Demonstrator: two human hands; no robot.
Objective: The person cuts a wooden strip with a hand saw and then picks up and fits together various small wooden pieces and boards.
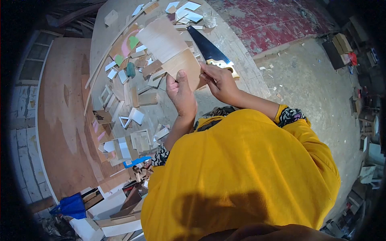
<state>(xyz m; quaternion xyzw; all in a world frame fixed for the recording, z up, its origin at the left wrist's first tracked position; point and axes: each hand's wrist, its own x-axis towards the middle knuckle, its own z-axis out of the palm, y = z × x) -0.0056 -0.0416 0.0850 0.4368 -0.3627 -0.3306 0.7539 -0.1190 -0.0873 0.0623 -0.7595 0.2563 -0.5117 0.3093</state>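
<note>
Over the table, my left hand [181, 94] grips a thin light-brown wooden panel [181, 64] by its near edge, thumb on top and fingers curled beneath. My right hand [222, 82] is closed at the panel's right edge, its thumb and fingers pinching that side. A paler thin wooden sheet [157, 38] extends beyond the panel's far edge and overlaps it in this view. Just past my right hand lies a handsaw [207, 45] with a dark blade, its light handle [222, 64] partly behind my fingers.
Wood offcuts and small white pieces [136, 115] are scattered over the table [161, 108], mostly on its left side. A large brown board [64, 108] stands farther left. A blue strip [137, 162] lies near my left sleeve. Concrete floor [305, 92] with chips stretches to the right.
</note>
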